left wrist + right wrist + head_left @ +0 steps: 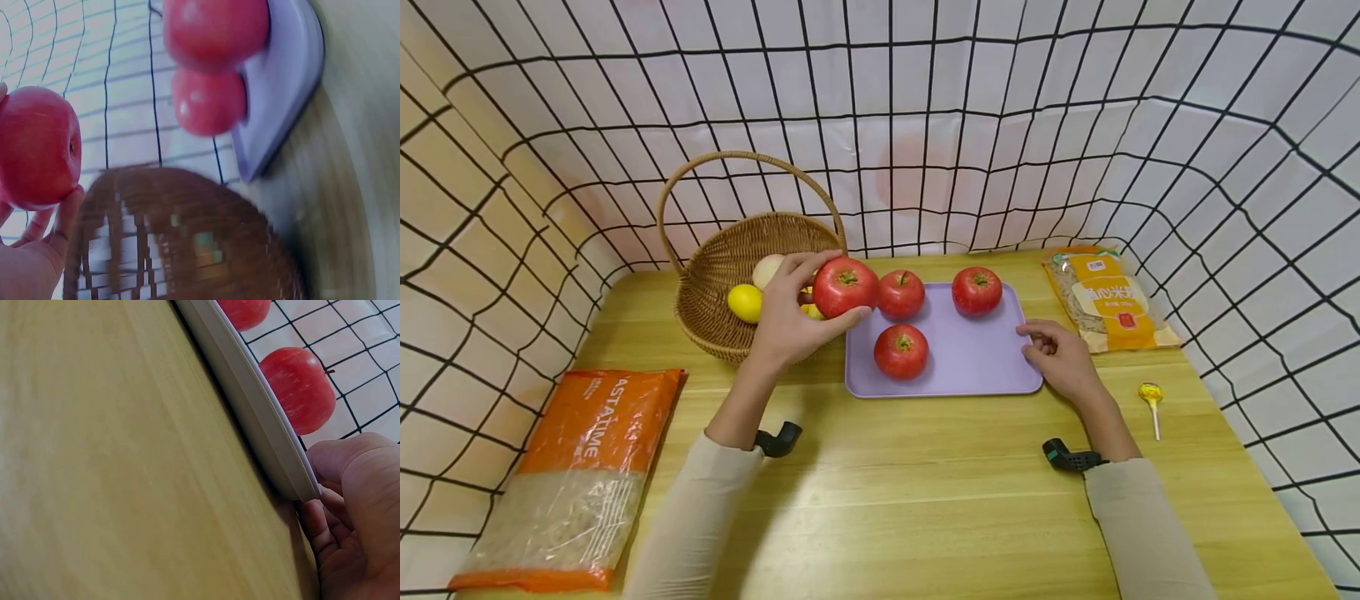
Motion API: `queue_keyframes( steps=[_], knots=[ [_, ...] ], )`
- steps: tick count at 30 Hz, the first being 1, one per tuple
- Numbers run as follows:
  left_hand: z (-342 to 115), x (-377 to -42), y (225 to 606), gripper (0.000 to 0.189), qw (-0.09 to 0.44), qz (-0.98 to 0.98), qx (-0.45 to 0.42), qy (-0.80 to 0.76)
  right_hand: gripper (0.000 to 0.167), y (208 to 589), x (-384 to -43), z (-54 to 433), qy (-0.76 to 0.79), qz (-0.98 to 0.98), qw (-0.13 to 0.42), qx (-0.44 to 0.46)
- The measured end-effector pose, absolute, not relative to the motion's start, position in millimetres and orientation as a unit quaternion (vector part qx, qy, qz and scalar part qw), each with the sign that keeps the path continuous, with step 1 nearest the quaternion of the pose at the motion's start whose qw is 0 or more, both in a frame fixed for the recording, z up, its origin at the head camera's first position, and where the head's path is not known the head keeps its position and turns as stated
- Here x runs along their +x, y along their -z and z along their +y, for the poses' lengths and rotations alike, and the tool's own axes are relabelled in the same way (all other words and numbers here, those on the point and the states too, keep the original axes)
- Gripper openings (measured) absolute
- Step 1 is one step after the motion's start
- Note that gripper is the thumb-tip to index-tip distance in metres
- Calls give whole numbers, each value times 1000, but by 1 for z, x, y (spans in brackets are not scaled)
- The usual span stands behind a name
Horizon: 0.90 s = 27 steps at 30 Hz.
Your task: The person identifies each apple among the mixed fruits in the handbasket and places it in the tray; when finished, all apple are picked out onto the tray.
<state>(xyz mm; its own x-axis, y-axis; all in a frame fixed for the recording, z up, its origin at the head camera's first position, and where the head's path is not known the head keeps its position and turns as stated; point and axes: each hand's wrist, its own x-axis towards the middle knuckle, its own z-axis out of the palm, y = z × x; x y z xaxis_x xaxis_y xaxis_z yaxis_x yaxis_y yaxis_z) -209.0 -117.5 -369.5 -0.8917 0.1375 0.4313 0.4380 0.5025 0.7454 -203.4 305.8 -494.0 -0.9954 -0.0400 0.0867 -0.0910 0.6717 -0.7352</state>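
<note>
My left hand (786, 317) grips a red apple (846, 289) between thumb and fingers, raised over the gap between the wicker basket (711, 267) and the purple tray (981, 358). The left wrist view shows this held apple (37, 150) at its left edge. On the tray sit three more red apples: one at the back left (902, 294), one at the front left (901, 352) and one at the back right (977, 292). At the tray's right end, my right hand (1063, 358) pinches the rim, as the right wrist view shows.
Inside the basket lie a yellow lemon (745, 303) and a pale round fruit (767, 271), with more yellow partly hidden by the hand. An orange pasta bag (580, 467) lies left, a grain packet (1105, 300) back right, a lollipop (1151, 396) near the right edge.
</note>
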Motion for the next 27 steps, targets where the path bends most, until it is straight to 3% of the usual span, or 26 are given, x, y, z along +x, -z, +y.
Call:
queue_keyframes(
  steps=[12,27],
  knots=[
    [-54,-202,388,78,93,-823,-188,527,31,499,-206,308,-394,-918,28,34],
    [25,-188,414,79,54,-835,-216,503,32,493,-202,305,-399,-915,37,41]
  ],
)
